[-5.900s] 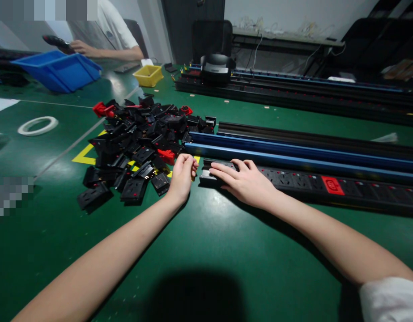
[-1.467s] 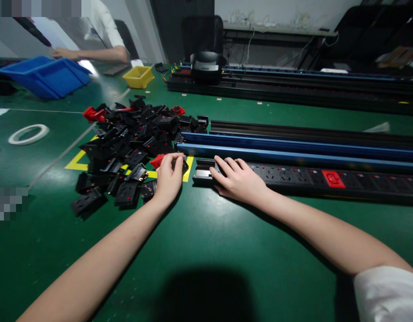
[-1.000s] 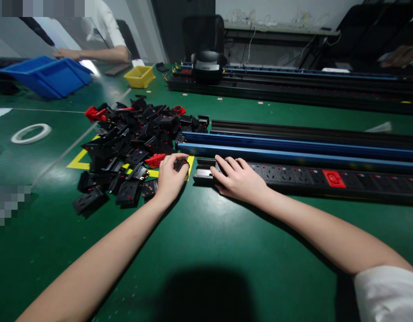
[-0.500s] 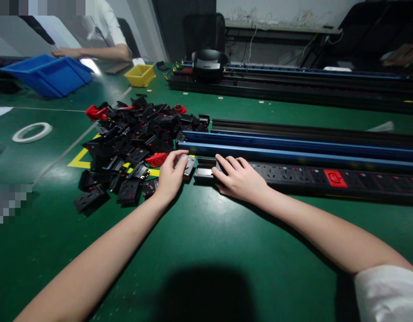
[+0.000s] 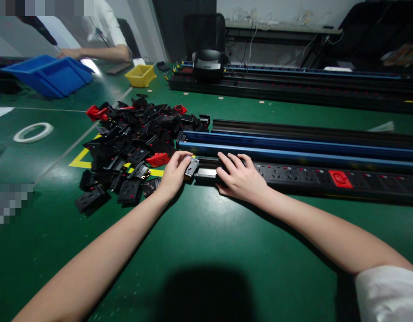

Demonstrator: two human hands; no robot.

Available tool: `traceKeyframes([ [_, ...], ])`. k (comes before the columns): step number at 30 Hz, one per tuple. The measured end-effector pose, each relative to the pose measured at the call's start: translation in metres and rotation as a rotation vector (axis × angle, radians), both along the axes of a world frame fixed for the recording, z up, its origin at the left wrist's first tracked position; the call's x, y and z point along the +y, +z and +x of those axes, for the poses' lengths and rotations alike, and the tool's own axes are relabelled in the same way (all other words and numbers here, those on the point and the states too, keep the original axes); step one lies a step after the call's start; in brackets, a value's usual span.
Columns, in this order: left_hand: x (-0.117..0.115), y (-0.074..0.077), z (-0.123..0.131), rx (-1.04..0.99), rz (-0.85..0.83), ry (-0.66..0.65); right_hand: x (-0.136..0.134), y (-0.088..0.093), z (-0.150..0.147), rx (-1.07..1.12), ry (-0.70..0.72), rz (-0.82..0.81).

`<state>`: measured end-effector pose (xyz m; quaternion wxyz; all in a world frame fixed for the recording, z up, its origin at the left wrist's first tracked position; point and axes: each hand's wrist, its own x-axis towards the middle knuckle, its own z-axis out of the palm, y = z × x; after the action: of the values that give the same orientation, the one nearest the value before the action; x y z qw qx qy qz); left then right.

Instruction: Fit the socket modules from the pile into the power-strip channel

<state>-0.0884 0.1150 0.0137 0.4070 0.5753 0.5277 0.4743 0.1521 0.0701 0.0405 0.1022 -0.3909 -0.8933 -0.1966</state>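
Head view: my left hand (image 5: 175,172) grips a socket module (image 5: 192,167) just beside the left end of the black rail (image 5: 206,172); my right hand (image 5: 241,177) lies over the rail, grip unclear to me. Seated modules (image 5: 293,175) line its right; I judge the left end unfilled.

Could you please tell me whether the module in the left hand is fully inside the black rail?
Not fully in: the left hand holds the module at the end of the black rail.
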Motion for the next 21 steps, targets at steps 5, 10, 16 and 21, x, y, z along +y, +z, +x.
traceKeyframes([
  [5,0.003,0.000,0.000,-0.012,-0.024,-0.036,-0.001,0.000,0.000,0.024,-0.026,0.004],
  [10,0.002,-0.004,-0.001,0.013,-0.040,-0.054,-0.001,-0.002,0.001,-0.002,-0.053,-0.015],
  [16,-0.001,-0.011,-0.003,0.170,-0.060,-0.112,0.000,0.001,0.000,-0.024,-0.051,-0.046],
  [21,-0.004,-0.014,0.000,0.245,-0.028,-0.094,0.000,0.002,0.000,0.002,-0.052,-0.076],
])
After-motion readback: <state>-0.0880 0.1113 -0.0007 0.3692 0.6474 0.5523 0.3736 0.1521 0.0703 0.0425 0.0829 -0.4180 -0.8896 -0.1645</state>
